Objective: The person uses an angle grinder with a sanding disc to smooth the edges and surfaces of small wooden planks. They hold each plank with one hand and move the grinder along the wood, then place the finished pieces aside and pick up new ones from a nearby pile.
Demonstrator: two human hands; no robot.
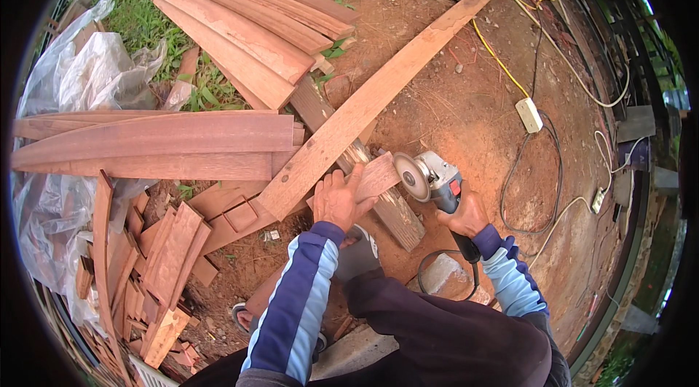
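Where the view darkens toward its left rim, a crumpled clear plastic sheet point(95, 74) is partly covered by reddish boards point(160, 150), whose far ends run into the curved edge. Below them, a heap of short offcuts point(171, 256) overlaps so much that single pieces are hard to tell apart. A long plank point(393, 96) slants up to the right across other timber, hiding part of a weathered beam point(399, 216) beneath it.

The left hand point(336, 198) grips a short board point(378, 174), the thumb on its near side and the fingers on the other; the palm covers its left part, and the undersides of the fingers are out of sight. This short board lies across the weathered beam, its right end up against the disc of an angle grinder point(443, 182); whether they touch cannot be told. Beneath the left wrist, a grey-covered foot point(358, 252) shows only in part.

The right hand point(466, 214) is wrapped round the grinder's body, its fingers mostly hidden behind the casing. Below, the dark trouser leg point(451, 329) cuts off a pale stone block point(444, 275). Farther right, a white socket box point(529, 115) joins a yellow cord and a dark cable; details beyond fade into the black rim.
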